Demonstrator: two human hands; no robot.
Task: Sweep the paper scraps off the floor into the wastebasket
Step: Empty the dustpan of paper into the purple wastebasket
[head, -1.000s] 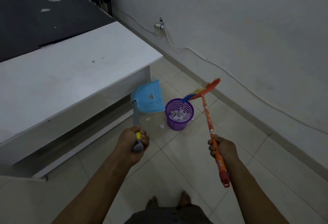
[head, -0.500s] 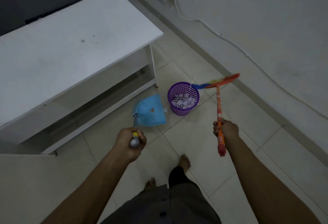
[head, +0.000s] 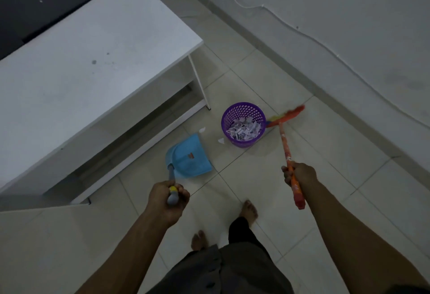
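A purple mesh wastebasket stands on the tiled floor with white paper scraps piled inside. Two loose scraps lie just left of it, one near its base and one further back. My left hand grips the grey handle of a blue dustpan, which lies low on the floor left of the basket. My right hand grips the orange broom handle; the colourful broom head is down beside the basket's right side.
A white table stands at the left, its leg close behind the dustpan. A white cable runs along the wall at the right. My bare feet stand on the tiles below the hands.
The dustpan came down from a raised tilt by the basket to the floor at its left. The broom head dropped to the basket's right side. I stepped closer and look down more steeply.
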